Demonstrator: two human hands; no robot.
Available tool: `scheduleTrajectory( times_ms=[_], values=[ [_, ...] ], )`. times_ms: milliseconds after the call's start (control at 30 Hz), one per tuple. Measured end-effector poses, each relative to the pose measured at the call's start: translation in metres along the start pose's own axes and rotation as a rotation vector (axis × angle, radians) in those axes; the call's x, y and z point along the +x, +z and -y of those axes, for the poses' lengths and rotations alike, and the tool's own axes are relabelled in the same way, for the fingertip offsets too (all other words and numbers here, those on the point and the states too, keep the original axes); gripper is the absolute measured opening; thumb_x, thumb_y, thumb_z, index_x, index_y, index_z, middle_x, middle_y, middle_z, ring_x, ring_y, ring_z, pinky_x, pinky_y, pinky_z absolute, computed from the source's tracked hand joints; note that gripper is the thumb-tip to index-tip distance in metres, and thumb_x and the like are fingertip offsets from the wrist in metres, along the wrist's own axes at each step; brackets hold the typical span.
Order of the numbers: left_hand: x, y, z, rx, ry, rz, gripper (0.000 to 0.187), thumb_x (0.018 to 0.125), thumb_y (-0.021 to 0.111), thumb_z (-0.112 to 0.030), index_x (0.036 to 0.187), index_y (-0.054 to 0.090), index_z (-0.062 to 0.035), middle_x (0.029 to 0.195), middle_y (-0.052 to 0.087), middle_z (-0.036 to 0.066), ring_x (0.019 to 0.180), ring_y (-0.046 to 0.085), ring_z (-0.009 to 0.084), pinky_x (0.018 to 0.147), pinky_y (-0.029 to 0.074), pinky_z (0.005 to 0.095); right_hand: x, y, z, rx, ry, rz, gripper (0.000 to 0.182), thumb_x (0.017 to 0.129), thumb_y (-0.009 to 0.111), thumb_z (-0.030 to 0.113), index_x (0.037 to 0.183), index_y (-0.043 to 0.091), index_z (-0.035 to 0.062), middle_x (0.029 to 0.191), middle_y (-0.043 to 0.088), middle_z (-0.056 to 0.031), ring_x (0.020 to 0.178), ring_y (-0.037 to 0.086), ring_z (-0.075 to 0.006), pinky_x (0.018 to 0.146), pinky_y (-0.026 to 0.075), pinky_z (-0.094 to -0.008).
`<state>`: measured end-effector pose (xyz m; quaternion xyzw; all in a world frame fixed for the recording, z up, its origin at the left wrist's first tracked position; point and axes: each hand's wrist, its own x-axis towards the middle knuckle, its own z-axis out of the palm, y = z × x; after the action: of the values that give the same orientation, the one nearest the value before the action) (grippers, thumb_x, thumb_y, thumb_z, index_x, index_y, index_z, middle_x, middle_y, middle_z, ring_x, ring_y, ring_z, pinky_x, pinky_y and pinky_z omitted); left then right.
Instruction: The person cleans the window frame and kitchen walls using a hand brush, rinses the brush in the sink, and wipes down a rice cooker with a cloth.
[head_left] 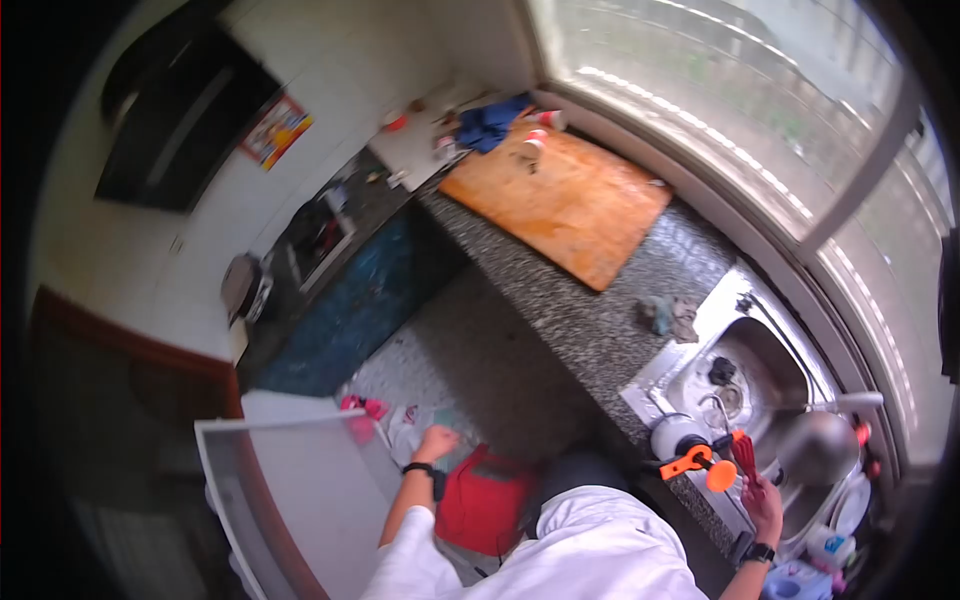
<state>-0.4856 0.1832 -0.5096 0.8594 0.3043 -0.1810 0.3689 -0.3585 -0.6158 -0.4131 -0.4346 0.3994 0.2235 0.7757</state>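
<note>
My left hand (437,443), with a dark band at the wrist, hangs low over the floor beside a crumpled plastic bag (405,425). Its fingers are loosely bent and nothing shows in them. At the sink's front edge, my right hand (763,505) is closed around the lower end of a red pronged tool (744,456). Just left of the tool stands a white spray bottle (680,437) with an orange trigger and knob. Behind these lies the steel sink (790,365), with a dark lump (722,371) by its drain.
An orange-brown cutting board (565,200) lies on the speckled counter (545,310). Cloths (672,318) sit between board and sink. A white-framed mesh unit (300,490) and a red bag (487,500) are at the lower left. Bottles (830,548) crowd the sink's near right corner.
</note>
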Motion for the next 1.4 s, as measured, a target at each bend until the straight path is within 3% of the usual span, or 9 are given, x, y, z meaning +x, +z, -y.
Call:
scheduleTrajectory(
  times_ms=[333, 500, 733, 900, 1067, 1233, 1300, 1367, 1400],
  values=[
    [0.010, 0.056, -0.230, 0.193, 0.220, -0.022, 0.026, 0.088, 0.064, -0.030, 0.085, 0.073, -0.0060, 0.087, 0.072, 0.018, 0.084, 0.069, 0.0381, 0.079, 0.056, 0.0481, -0.005, 0.002, 0.022, -0.015, 0.012, -0.058, 0.023, 0.098, 0.054, 0.017, 0.110, 0.059, -0.0015, 0.091, 0.068, -0.0069, 0.074, 0.063, -0.0145, 0.065, 0.053, -0.0233],
    [0.039, 0.051, -0.336, 0.207, 0.590, -0.067, 0.023, 0.089, 0.061, -0.025, 0.084, 0.070, -0.0046, 0.084, 0.070, 0.019, 0.083, 0.069, 0.0381, 0.077, 0.055, 0.0489, 0.000, -0.008, 0.022, -0.025, -0.028, -0.063, 0.022, 0.098, 0.054, 0.016, 0.108, 0.060, -0.0023, 0.091, 0.068, -0.0089, 0.072, 0.061, -0.0145, 0.060, 0.050, -0.0234],
    [0.097, 0.109, -0.531, 0.002, 0.969, 0.344, 0.025, 0.091, 0.065, -0.026, 0.091, 0.068, -0.0006, 0.080, 0.070, 0.015, 0.074, 0.069, 0.0289, 0.069, 0.055, 0.0393, -0.030, 0.032, 0.028, 0.195, -0.149, -0.012, 0.039, 0.096, 0.047, 0.012, 0.130, 0.050, -0.0069, 0.102, 0.065, -0.0141, 0.078, 0.061, -0.0196, 0.071, 0.053, -0.0292],
    [0.101, 0.216, -0.647, -0.039, 1.144, 0.702, 0.023, 0.092, 0.060, -0.023, 0.097, 0.067, -0.0012, 0.090, 0.070, 0.019, 0.086, 0.069, 0.0342, 0.078, 0.054, 0.0415, -0.045, 0.049, 0.025, 0.306, -0.225, -0.070, 0.046, 0.097, 0.048, 0.010, 0.140, 0.043, -0.0064, 0.103, 0.065, -0.0149, 0.081, 0.064, -0.0204, 0.074, 0.056, -0.0306],
    [0.061, 0.365, -0.686, 0.009, 1.310, 0.985, 0.027, 0.090, 0.058, -0.019, 0.108, 0.062, 0.0011, 0.101, 0.069, 0.022, 0.099, 0.066, 0.0384, 0.088, 0.052, 0.0460, -0.054, 0.057, 0.006, 0.363, -0.263, -0.167, 0.044, 0.099, 0.047, 0.010, 0.140, 0.043, -0.0068, 0.109, 0.066, -0.0183, 0.082, 0.065, -0.0230, 0.075, 0.056, -0.0334],
    [0.011, 0.470, -0.683, -0.059, 1.451, 1.006, 0.031, 0.093, 0.061, -0.022, 0.112, 0.060, 0.0021, 0.110, 0.067, 0.022, 0.109, 0.063, 0.0359, 0.094, 0.049, 0.0442, -0.074, 0.075, -0.006, 0.501, -0.270, -0.248, 0.042, 0.100, 0.048, 0.011, 0.138, 0.045, -0.0067, 0.110, 0.066, -0.0196, 0.084, 0.065, -0.0240, 0.076, 0.056, -0.0348],
    [-0.001, 0.482, -0.700, 0.190, 1.405, 1.218, 0.031, 0.095, 0.058, -0.028, 0.103, 0.063, 0.0020, 0.100, 0.069, 0.021, 0.102, 0.066, 0.0340, 0.087, 0.051, 0.0431, -0.078, 0.083, -0.013, 0.491, -0.275, -0.305, 0.042, 0.099, 0.051, 0.012, 0.138, 0.047, -0.0057, 0.110, 0.067, -0.0204, 0.084, 0.065, -0.0246, 0.076, 0.056, -0.0353],
    [-0.008, 0.486, -0.701, 0.159, 1.216, 1.357, 0.042, 0.100, 0.051, -0.034, 0.084, 0.065, 0.0020, 0.072, 0.069, 0.016, 0.066, 0.069, 0.0331, 0.064, 0.052, 0.0431, -0.078, 0.086, -0.018, 0.507, -0.293, -0.295, 0.045, 0.098, 0.055, 0.013, 0.139, 0.047, -0.0041, 0.109, 0.068, -0.0198, 0.083, 0.067, -0.0248, 0.075, 0.056, -0.0355],
    [-0.015, 0.466, -0.714, 0.304, 1.168, 1.383, 0.041, 0.099, 0.049, -0.034, 0.083, 0.069, -0.0013, 0.080, 0.069, 0.021, 0.079, 0.068, 0.0404, 0.073, 0.053, 0.0497, -0.078, 0.087, -0.022, 0.519, -0.295, -0.303, 0.045, 0.098, 0.055, 0.013, 0.139, 0.047, -0.0039, 0.109, 0.068, -0.0191, 0.083, 0.067, -0.0244, 0.074, 0.057, -0.0352]
  ],
)
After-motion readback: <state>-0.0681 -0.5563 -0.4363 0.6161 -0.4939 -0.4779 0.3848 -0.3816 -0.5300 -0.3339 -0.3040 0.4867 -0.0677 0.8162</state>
